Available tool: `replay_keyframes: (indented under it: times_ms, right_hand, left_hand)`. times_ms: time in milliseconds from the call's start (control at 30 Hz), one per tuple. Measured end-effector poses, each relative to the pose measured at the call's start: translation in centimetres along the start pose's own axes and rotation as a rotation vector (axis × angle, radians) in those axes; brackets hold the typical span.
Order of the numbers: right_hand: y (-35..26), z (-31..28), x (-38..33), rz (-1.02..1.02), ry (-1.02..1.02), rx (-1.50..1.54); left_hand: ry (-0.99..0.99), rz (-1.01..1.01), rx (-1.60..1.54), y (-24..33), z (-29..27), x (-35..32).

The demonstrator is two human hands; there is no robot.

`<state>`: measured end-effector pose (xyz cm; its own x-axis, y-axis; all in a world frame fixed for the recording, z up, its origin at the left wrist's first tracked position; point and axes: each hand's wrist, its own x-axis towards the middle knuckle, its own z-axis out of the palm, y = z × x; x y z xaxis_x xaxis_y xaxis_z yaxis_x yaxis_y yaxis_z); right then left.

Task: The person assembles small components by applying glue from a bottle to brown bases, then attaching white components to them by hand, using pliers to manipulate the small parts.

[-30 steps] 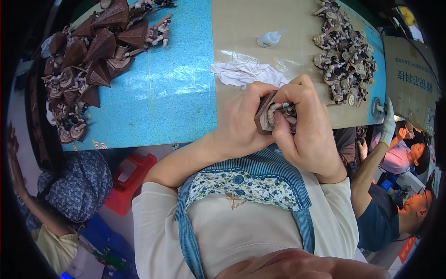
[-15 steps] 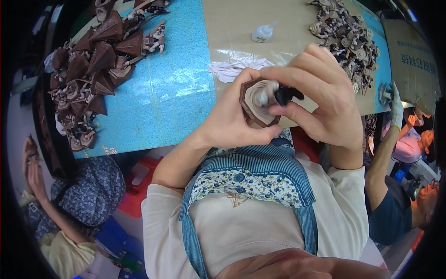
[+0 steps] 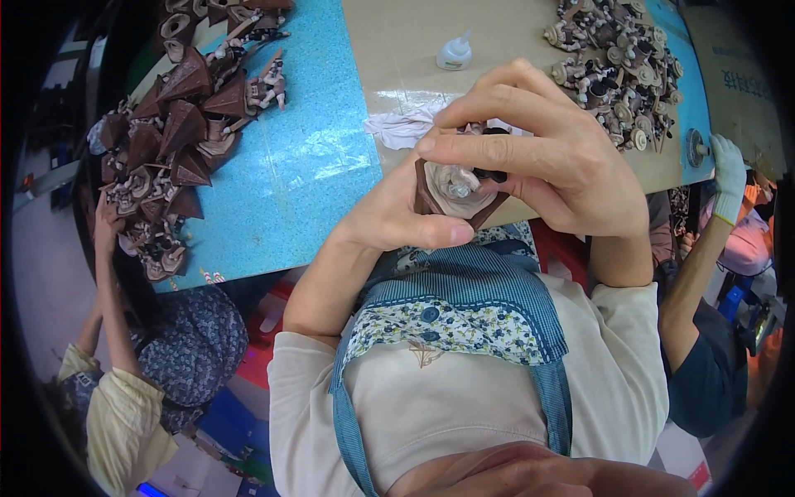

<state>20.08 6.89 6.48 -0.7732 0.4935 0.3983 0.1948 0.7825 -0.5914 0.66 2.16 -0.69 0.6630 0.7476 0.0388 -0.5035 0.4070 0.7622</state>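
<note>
Brown cone piece (image 3: 451, 192) pinched between both hands' fingers (image 3: 497, 151).

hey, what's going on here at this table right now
A person holds a small brown hexagonal base up close with both hands: the left hand cups it from below while the right hand presses a small pale figure into it. On the blue table behind lie a heap of brown cone-shaped pieces at left, a pile of small figures at right, and a little glue bottle. Other people work alongside.
</note>
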Motion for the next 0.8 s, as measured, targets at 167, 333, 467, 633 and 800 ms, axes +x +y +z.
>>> replay_keyframes:
  times_ms: [167,333,467,633,800]
  right_hand:
    - [1.6,0.0,-1.0,0.112,0.271,0.084]
    - [2.5,1.7,-1.6,0.257,0.505,0.148]
    - [1.8,0.6,0.8,0.144,0.386,-0.017]
    - [1.1,0.8,1.7,0.183,-0.026,-0.025]
    - [1.2,2.9,1.3,0.264,0.124,0.048]
  left_hand:
    - [0.388,0.026,0.449,3.0,-1.3,-1.9]
    - [0.382,0.03,0.19,6.9,-3.6,-2.3]
    - [0.253,-0.047,0.165,4.3,-1.8,-0.6]
    - [0.135,-0.088,0.283,2.1,-1.3,0.4]
    - [0.3,-0.044,0.394,2.0,0.7,1.1]
